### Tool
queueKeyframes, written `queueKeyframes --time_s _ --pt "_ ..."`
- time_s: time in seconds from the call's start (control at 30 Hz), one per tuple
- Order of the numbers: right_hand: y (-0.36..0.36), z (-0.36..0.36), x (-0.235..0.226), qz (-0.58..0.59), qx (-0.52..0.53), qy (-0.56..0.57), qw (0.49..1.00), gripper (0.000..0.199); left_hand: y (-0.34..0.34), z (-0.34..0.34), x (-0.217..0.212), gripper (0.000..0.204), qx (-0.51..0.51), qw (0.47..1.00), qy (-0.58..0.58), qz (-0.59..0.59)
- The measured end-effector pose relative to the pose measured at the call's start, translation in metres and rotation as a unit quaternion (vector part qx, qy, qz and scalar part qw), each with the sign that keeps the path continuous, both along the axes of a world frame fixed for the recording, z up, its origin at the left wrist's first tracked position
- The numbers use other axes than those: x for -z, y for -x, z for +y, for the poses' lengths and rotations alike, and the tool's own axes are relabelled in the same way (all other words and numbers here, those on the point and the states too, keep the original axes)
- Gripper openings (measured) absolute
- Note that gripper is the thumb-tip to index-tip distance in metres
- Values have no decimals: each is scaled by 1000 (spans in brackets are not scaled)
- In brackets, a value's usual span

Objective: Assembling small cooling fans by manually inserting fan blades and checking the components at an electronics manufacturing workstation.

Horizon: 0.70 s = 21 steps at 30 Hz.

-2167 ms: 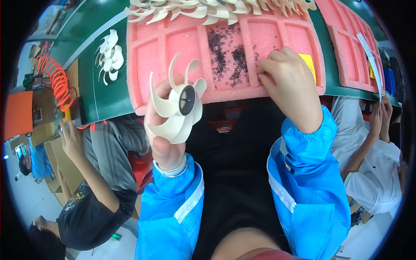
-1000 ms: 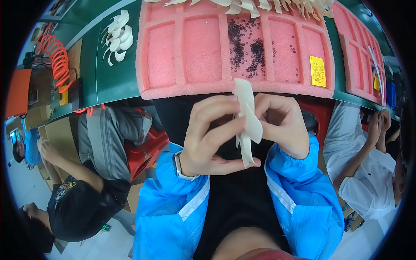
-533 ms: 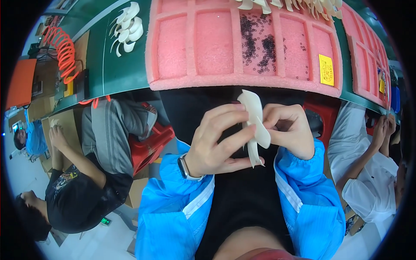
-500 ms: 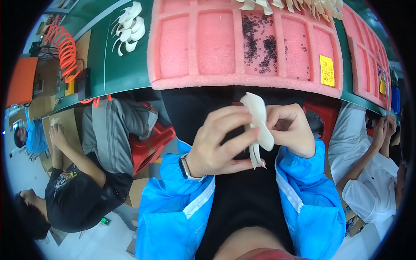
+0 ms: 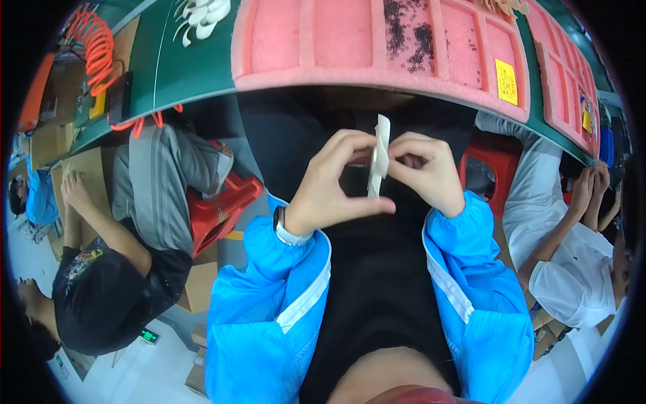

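Observation:
Edge-on in front of my body is a cream plastic fan blade (image 5: 379, 158) with curved, twisted vanes. My left hand (image 5: 330, 185) grips it from the left side, fingers curled behind it and thumb stretched out below. My right hand (image 5: 431, 172) is closed in a pinch against the blade's right side, near its middle. Whatever sits between those fingertips is hidden. Beyond my hands, a pink foam tray (image 5: 303, 79) holds many small black rings (image 5: 422, 50) in its compartments.
The green table (image 5: 195, 74) carries a pile of cream fan blades (image 5: 205, 19) at left and more blades (image 5: 505, 7) along the tray's far side. A yellow label (image 5: 506, 82) lies on the tray. An orange coiled hose (image 5: 91, 44) hangs far left. People sit on both sides.
The fan blade has turned from a slanted view to nearly edge-on. My hands have risen slightly in the picture, and my left thumb has dropped away from the vanes. The head view has tilted downward.

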State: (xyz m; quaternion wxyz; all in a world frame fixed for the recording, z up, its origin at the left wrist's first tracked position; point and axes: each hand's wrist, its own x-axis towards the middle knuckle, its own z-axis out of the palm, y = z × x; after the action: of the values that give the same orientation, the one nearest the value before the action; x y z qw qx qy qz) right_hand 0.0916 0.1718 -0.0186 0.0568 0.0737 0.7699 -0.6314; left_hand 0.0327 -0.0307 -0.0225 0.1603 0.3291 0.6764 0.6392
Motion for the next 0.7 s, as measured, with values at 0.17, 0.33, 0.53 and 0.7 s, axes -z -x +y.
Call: queueKeyframes --time_s 0.17,0.33,0.53,0.7 --pt "-4 -13 47 15 7 -145 989 8 -13 -7 43 69 4 987 15 -158" --pt "32 -14 106 18 7 -288 958 14 -27 -31 56 65 -87 990 88 -68" --pt "109 -16 152 41 51 -336 940 31 -29 -59 20 60 -142 978 149 -19" --pt "82 -27 180 82 -25 -252 964 37 -23 -66 6 49 -160 977 135 -38"
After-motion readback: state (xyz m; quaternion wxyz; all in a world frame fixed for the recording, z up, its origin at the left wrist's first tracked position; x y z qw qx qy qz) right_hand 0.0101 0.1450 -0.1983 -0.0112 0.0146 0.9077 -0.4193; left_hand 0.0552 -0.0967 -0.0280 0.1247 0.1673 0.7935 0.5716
